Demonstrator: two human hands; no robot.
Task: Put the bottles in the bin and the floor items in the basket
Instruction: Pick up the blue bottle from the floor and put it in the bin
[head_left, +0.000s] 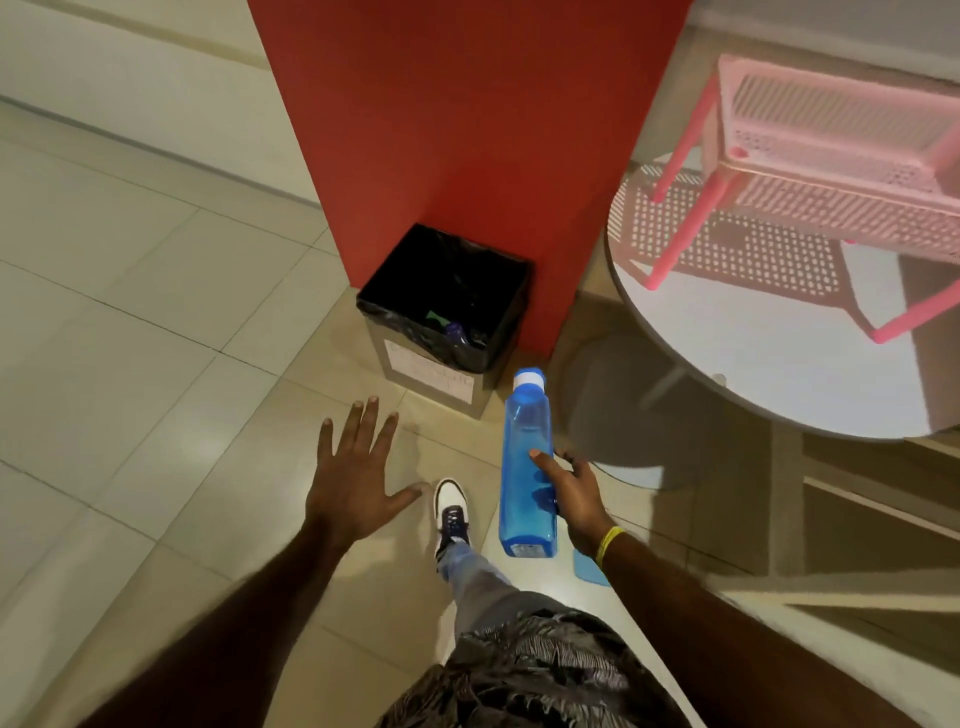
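My right hand (576, 499) grips a tall blue plastic bottle (524, 441) with a white cap, held upright-tilted, cap pointing toward the bin. The bin (415, 364) is a square grey box lined with a black bag, standing on the floor against a red pillar; another blue bottle (457, 332) and a green scrap lie inside it. The held bottle is short of the bin's near right corner. My left hand (358, 478) hovers open, fingers spread, to the left of the bottle and in front of the bin, holding nothing.
A red pillar (467, 130) rises behind the bin. A round glass table (779, 374) is at the right, with a pink perforated chair (831, 156) seen through it. A small blue flat object (589, 569) lies on the floor by my right wrist. My shoe (452, 514) steps forward on tiled floor.
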